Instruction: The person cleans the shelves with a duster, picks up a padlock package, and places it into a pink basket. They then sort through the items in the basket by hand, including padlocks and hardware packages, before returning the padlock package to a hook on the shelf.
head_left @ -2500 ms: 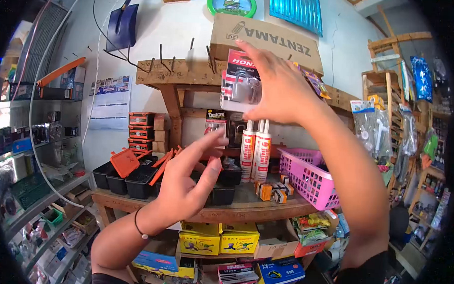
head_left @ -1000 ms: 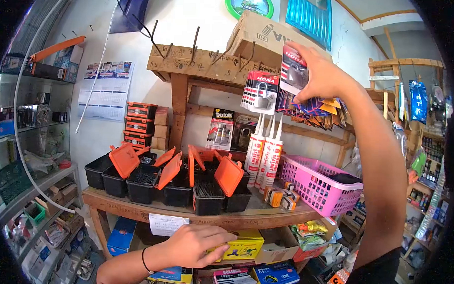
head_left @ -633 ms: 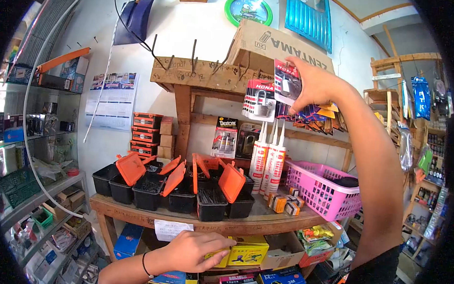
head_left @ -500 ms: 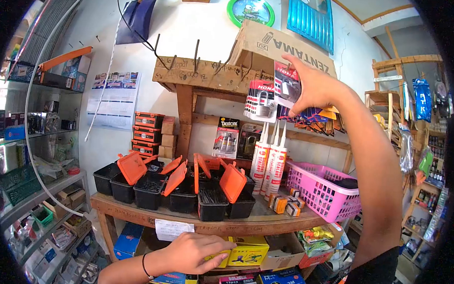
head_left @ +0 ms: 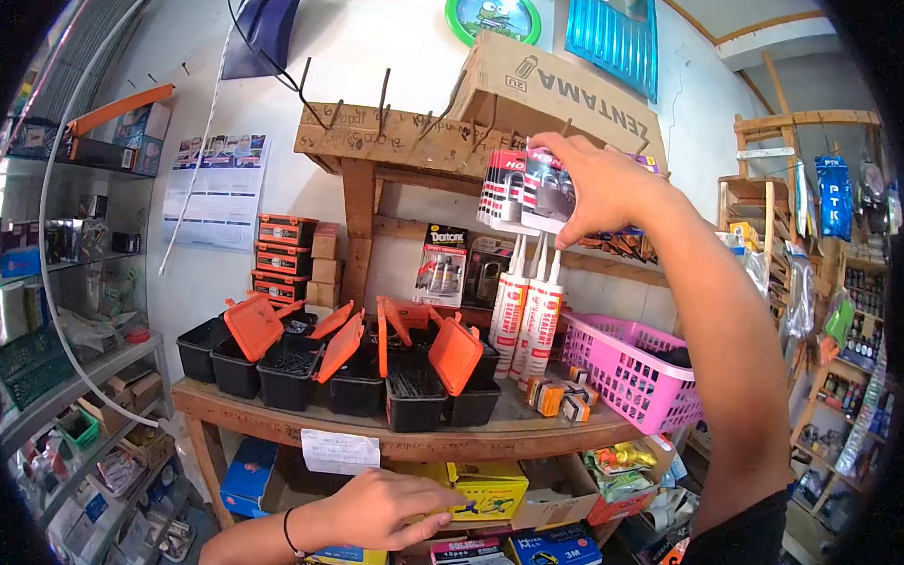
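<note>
My right hand [head_left: 605, 188] is raised to the wooden rack, thumb and fingers closed on the edges of a carded padlock [head_left: 548, 194] in red, black and white packaging. Just left of that card, a stack of similar padlock packs [head_left: 502, 193] hangs in front of the rack. Low in the view, my left hand [head_left: 389, 509] hovers before the lower shelf with loosely bent, parted fingers and nothing in it. It is near a yellow box [head_left: 490, 491]. White sealant tubes [head_left: 540, 325] stand below the padlock packs.
Black bins with orange lids [head_left: 416, 396] line the wooden counter [head_left: 367, 437]. Small orange boxes [head_left: 559, 398] and a pink basket [head_left: 633, 374] stand at its right. Metal hooks [head_left: 382, 106] jut from the rack, beneath a cardboard box [head_left: 568, 92]. Glass shelving [head_left: 84, 260] flanks the left.
My right hand has moved slightly left and down with the carded padlock, closer to the hanging stack. My left hand stays low, and the whole view has shifted a little.
</note>
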Demonstrator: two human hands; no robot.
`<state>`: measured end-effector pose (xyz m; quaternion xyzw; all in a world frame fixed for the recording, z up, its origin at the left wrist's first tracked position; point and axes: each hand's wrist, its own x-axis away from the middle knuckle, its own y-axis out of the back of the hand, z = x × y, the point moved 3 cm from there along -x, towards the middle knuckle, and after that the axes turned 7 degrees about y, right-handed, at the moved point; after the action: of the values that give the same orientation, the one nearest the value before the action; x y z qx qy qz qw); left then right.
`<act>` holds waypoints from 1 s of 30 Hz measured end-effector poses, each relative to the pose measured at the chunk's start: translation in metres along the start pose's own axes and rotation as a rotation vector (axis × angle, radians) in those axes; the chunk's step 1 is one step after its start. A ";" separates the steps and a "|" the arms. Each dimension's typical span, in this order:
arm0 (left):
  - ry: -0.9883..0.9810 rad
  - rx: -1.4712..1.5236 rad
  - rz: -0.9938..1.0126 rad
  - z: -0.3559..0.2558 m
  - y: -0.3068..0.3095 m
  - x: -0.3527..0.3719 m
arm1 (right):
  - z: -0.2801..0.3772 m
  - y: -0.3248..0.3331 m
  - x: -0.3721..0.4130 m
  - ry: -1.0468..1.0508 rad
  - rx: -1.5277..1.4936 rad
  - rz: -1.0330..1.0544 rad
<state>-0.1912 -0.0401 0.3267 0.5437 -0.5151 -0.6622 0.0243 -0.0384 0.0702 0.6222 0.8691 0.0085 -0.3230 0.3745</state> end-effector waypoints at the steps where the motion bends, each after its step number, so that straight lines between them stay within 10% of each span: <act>1: 0.013 0.039 0.009 -0.002 0.000 0.001 | 0.003 -0.001 0.001 -0.026 0.071 0.005; 30: 0.222 0.145 0.033 -0.023 0.006 0.049 | 0.008 -0.075 -0.054 -0.331 0.439 -0.011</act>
<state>-0.1972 -0.0869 0.2993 0.6056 -0.5645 -0.5585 0.0527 -0.1052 0.1312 0.6002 0.8647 -0.1186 -0.4569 0.1717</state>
